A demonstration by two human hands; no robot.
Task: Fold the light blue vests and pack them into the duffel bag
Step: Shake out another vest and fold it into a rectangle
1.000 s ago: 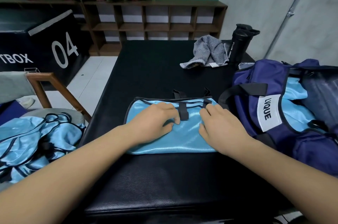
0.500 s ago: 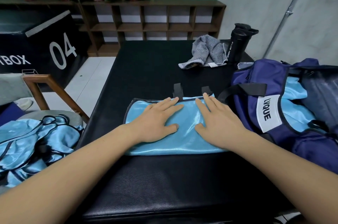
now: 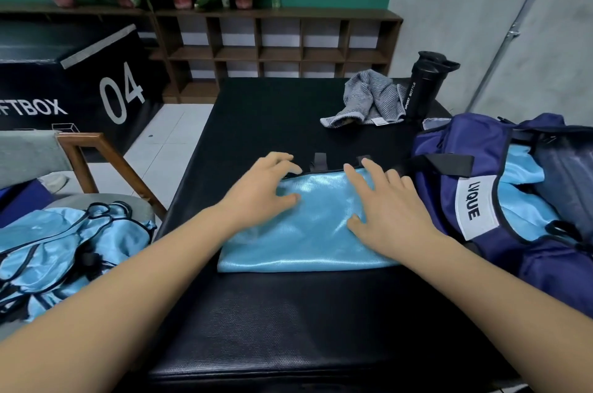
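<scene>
Smoothing looks finished on the folded light blue satin vest, which lies at the middle of the black padded table, just beside the open navy duffel bag at its 3 o'clock. Half a second ago both palms lay flat on it. Now the left grip has risen into an arch, fingertips bent over the far edge at 11 o'clock and thumb on the cloth, holding nothing that I can see. The right grip stays spread and flat, pressing the fabric near 2 o'clock. The two black strap ends that were being tucked a second ago poke out past the far edge at 12 o'clock. I judge the left fingers are about to catch that edge, either to fold again or to lift the bundle toward the bag, where another light blue vest already lies. Such slippery cloth may spring open if only one side is lifted. A heap of unfolded light blue vests waits on the chair at 9 o'clock, so much of the job remains.
</scene>
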